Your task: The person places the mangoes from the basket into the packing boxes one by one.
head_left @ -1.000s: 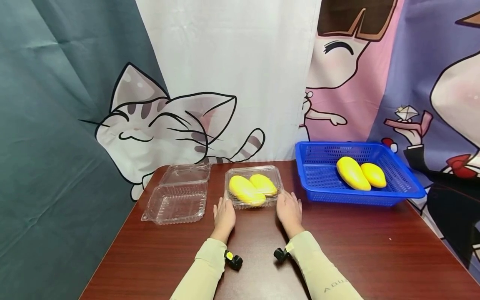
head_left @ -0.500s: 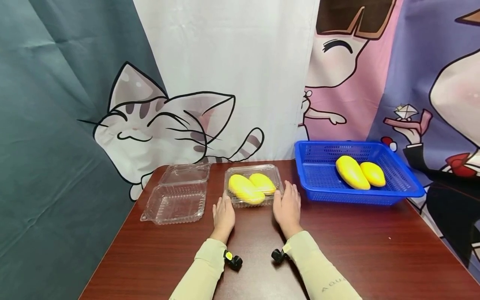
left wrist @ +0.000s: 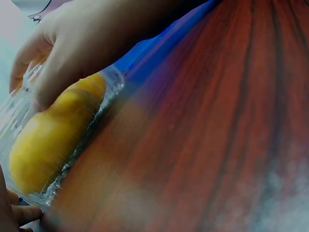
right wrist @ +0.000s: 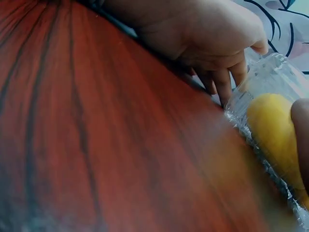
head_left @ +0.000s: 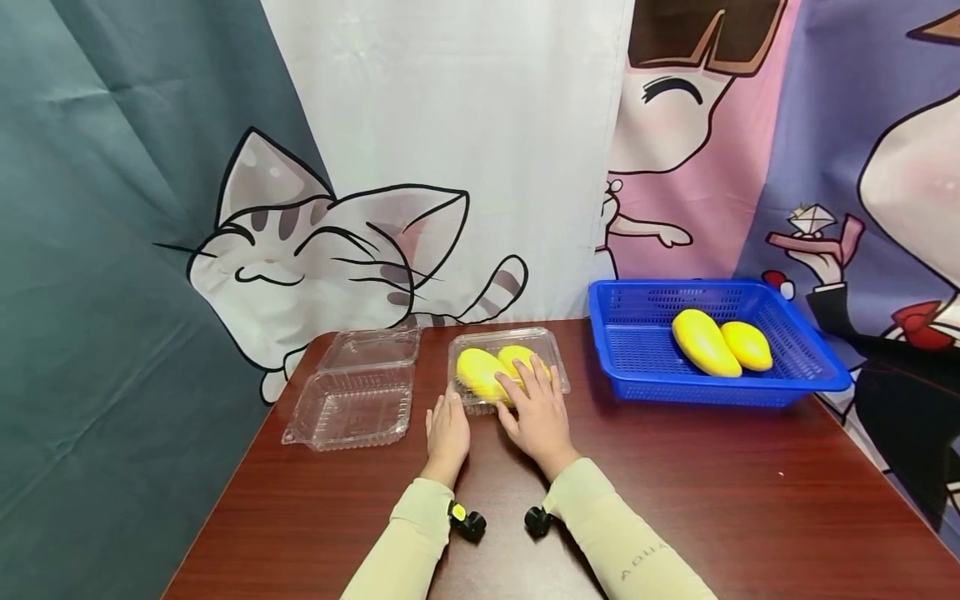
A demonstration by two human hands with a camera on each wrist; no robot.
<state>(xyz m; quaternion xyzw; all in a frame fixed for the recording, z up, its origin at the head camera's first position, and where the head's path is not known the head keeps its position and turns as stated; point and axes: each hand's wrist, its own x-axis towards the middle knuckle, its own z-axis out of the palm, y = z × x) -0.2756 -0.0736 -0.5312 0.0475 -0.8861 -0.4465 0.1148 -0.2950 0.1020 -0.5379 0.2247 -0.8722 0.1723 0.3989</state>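
Two yellow mangoes [head_left: 474,367] sit inside the closed clear clamshell [head_left: 546,340] at the far middle of the worktop [head_left: 675,483], between an open-topped clamshell [head_left: 363,417] on my left and a blue plastic basket [head_left: 723,394] bearing two more mangoes [head_left: 705,343] on my right. My left hand [head_left: 448,433] lies straight-fingered along the closed clear clamshell's left side; my right hand [head_left: 536,417] spreads over its top, each grip loose and holding nothing.

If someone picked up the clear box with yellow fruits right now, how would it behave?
The clear box would probably flex when squeezed, since it looks thin-walled. The yellow fruits inside are rounded, with space beside them, so they might roll if it tilts. It sits low and flat on the table, so tipping seems unlikely.
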